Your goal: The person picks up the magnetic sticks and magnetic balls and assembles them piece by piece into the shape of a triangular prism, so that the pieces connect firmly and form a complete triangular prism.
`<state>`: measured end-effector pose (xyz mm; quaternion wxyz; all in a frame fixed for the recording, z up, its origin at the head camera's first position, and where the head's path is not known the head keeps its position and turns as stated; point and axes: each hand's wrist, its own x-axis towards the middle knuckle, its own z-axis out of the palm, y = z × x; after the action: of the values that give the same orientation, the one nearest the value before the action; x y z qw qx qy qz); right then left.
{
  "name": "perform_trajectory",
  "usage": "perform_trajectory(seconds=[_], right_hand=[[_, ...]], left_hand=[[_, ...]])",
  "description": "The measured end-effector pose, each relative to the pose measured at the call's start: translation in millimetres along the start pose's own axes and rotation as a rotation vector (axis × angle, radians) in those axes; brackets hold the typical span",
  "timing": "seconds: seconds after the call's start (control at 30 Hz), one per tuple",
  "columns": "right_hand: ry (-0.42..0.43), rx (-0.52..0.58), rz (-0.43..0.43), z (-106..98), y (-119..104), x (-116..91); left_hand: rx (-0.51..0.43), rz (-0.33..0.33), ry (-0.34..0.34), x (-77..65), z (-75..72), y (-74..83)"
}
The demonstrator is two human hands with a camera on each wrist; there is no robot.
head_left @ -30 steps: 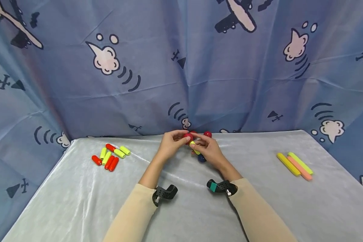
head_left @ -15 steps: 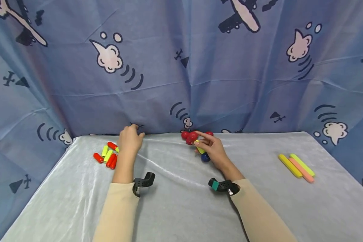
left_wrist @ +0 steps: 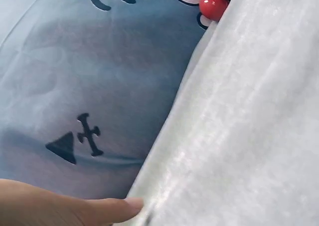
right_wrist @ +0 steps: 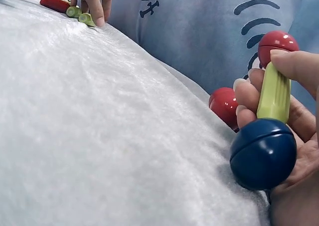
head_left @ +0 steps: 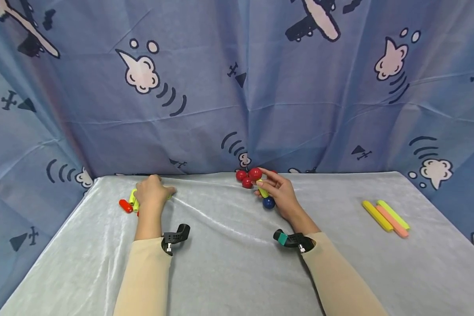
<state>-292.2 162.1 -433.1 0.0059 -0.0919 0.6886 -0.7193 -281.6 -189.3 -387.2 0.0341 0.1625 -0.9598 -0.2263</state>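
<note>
My right hand (head_left: pixel 282 195) pinches a short yellow-green rod (right_wrist: pixel 274 94) between thumb and fingers. A dark blue ball (right_wrist: pixel 263 155) sits on the rod's lower end and a red ball (right_wrist: pixel 277 40) on its upper end. Two more red balls (head_left: pixel 247 182) lie just left of it at the table's back edge, another partly behind the hand. On the left, my left hand (head_left: pixel 152 194) reaches down over the pile of short rods, mostly covering it in the head view. From the right wrist view, its straight fingers straddle green rods (right_wrist: pixel 86 19) beside a red rod (right_wrist: pixel 55 3).
A loose red rod (head_left: pixel 125 206) and a few yellow-green ones (head_left: pixel 132 196) show left of the left hand. Three longer sticks, yellow (head_left: pixel 377 216), orange (head_left: pixel 393 221) and lime (head_left: pixel 393 214), lie at the right. A patterned blue curtain (head_left: pixel 205 131) hangs behind the pale cloth-covered table (head_left: pixel 221 263).
My left hand has let go of the red ball by the right hand, swung left and come down over the short rods. The right hand still holds the rod, now tilted more upright.
</note>
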Motion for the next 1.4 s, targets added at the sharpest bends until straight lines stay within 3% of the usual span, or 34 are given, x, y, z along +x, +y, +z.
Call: perform_trajectory(seconds=[0.2, 0.33, 0.5, 0.63, 0.73, 0.9, 1.0, 1.1, 1.4], right_hand=[[0.000, -0.003, 0.008, 0.7, -0.1, 0.8], [0.001, -0.014, 0.021, 1.4, -0.6, 0.5], [-0.002, -0.001, 0.035, 1.7, 0.1, -1.3], [-0.022, 0.037, 0.004, 1.0, 0.6, -1.5], [-0.031, 0.054, -0.006, 0.3, 0.5, -0.7], [-0.013, 0.070, 0.008, -0.2, -1.4, 0.0], [-0.010, 0.072, 0.003, 0.0, -2.0, 0.1], [-0.002, 0.070, -0.002, 0.0, -1.1, 0.2], [-0.011, 0.080, -0.011, 0.4, -0.3, 0.1]], left_hand=[[0.043, -0.030, -0.061, -1.3, -6.0, 3.3], [0.022, 0.025, -0.051, 0.0, -6.3, 5.8], [-0.202, 0.208, 0.006, 3.5, 0.9, 11.5], [-0.396, 0.383, -0.051, 3.9, 7.5, 26.5], [-0.477, 0.486, -0.098, 0.0, 13.9, 47.2], [-0.553, 0.599, -0.208, -18.2, 30.8, 93.9], [-0.558, 0.621, -0.296, -30.1, 41.5, 112.3], [-0.564, 0.627, -0.351, -37.6, 51.0, 120.9], [-0.570, 0.625, -0.338, -45.3, 69.5, 130.0]])
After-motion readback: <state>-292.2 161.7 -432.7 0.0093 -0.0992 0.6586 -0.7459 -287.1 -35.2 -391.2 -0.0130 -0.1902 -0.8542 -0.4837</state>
